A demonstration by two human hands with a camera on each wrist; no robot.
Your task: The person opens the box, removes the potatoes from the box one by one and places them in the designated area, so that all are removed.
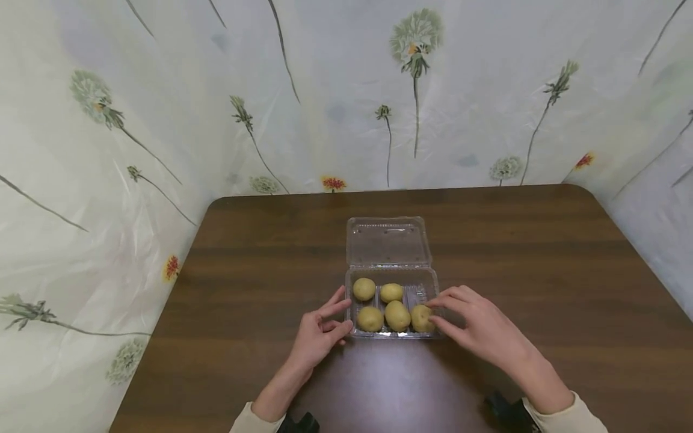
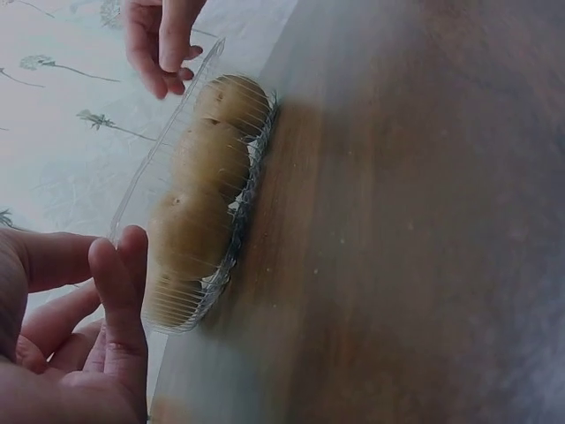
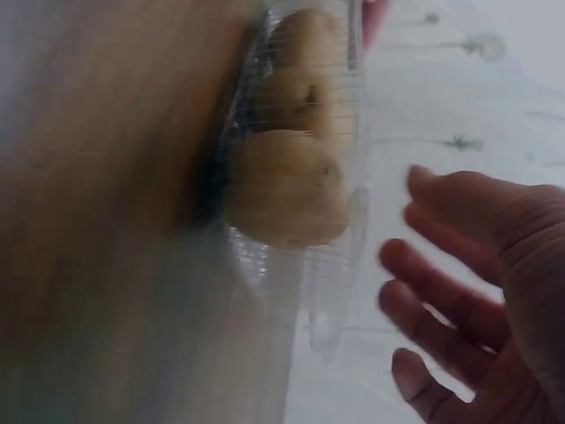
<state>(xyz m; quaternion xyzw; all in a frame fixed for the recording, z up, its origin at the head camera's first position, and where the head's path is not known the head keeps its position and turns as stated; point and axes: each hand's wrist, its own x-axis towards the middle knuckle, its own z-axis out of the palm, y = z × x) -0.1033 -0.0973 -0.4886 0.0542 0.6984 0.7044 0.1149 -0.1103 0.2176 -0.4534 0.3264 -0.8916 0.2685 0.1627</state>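
A clear plastic clamshell container (image 1: pixel 392 335) stands on the table, its lid (image 1: pixel 387 243) folded back away from me. Inside are several potatoes: three in the front row and two behind, with a bare spot at back right. My left hand (image 1: pixel 320 332) pinches the container's left rim between thumb and fingertip, the other fingers loosely bent. Over the right end, my right hand (image 1: pixel 476 322) hovers with thumb and fingers parted, close to the front right potato (image 1: pixel 421 318). In the right wrist view a gap shows between those fingers and the nearest potato (image 3: pixel 287 190).
The brown wooden table (image 1: pixel 260 252) has rounded far corners. Behind it and along its sides hangs a pale sheet (image 1: pixel 335 120) printed with dandelions and red flowers. Dark straps (image 1: pixel 509 412) sit at both wrists by the light sleeves.
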